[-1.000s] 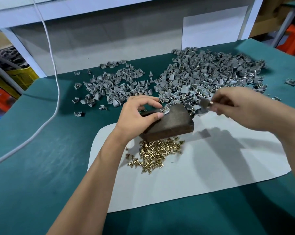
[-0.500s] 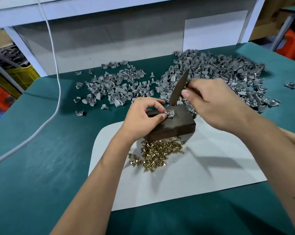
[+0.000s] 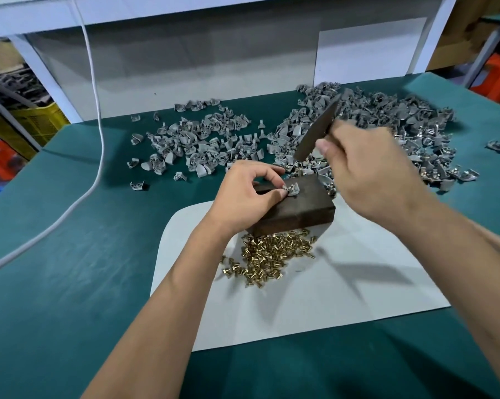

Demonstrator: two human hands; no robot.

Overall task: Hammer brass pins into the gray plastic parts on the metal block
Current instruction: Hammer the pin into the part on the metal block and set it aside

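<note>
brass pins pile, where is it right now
In the head view the loose brass pins lie on the white sheet, against the near side of the metal block, just right of the left forearm.

The right hand (image 3: pixel 369 171) has swung in and raised a dark flat tool (image 3: pixel 318 129) above the left hand (image 3: pixel 248 194).

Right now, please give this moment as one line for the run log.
left hand: pinches gray part on metal block | right hand: grips hammer, raised | brass pins: piled before block
</note>
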